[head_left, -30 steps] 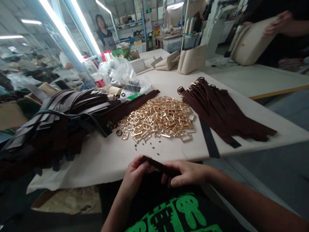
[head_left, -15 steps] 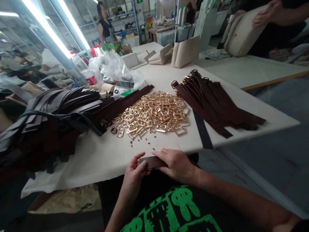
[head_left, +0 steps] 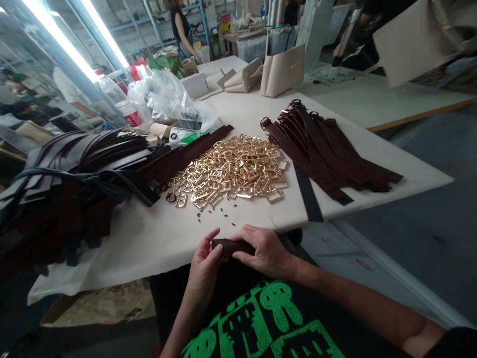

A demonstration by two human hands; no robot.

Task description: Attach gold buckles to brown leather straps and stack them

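Head view: our left hand [head_left: 204,259] pinches a dark brown strip [head_left: 231,247] between thumb and fingers; our right hand [head_left: 270,252] curls over it further right, the strip at the near edge of our pale table [head_left: 160,243]. Behind, lamps [head_left: 60,40] slant at left and a co-worker [head_left: 180,27] stands before blue shelves [head_left: 203,22]. Across the table we see a tied bundle of strips [head_left: 100,151], a plastic bag [head_left: 164,94], gold buckles [head_left: 238,171] heaped beyond our hands, then brown straps [head_left: 331,154].

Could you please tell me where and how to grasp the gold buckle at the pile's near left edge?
Perhaps take the gold buckle by its near edge, from the person's side: an open frame lying flat, the pile to its right.
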